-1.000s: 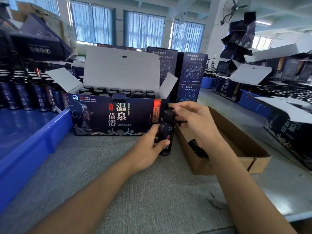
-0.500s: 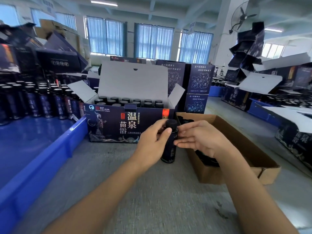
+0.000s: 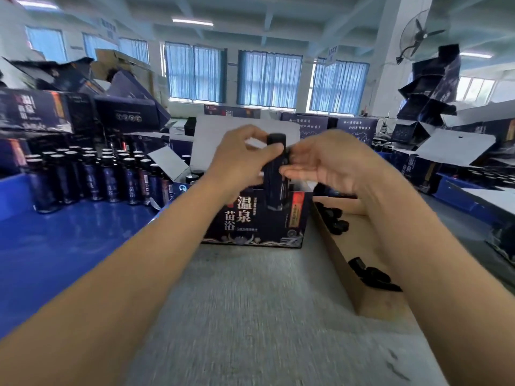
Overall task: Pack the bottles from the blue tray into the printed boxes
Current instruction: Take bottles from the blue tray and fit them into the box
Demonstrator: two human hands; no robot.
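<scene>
A: Which step? Start left.
B: The blue tray (image 3: 55, 246) on the left holds the spare bottles (image 3: 106, 174). Your left hand (image 3: 239, 160) has its grip clamped on one bottle (image 3: 274, 174), upright at the open printed box (image 3: 256, 218).
A: Right side?
B: Your right hand (image 3: 328, 162) has fairly straight fingers against the bottle, grip apart. I'd call this the insertion step. Next, find a free slot and lower the bottle straight.
</scene>
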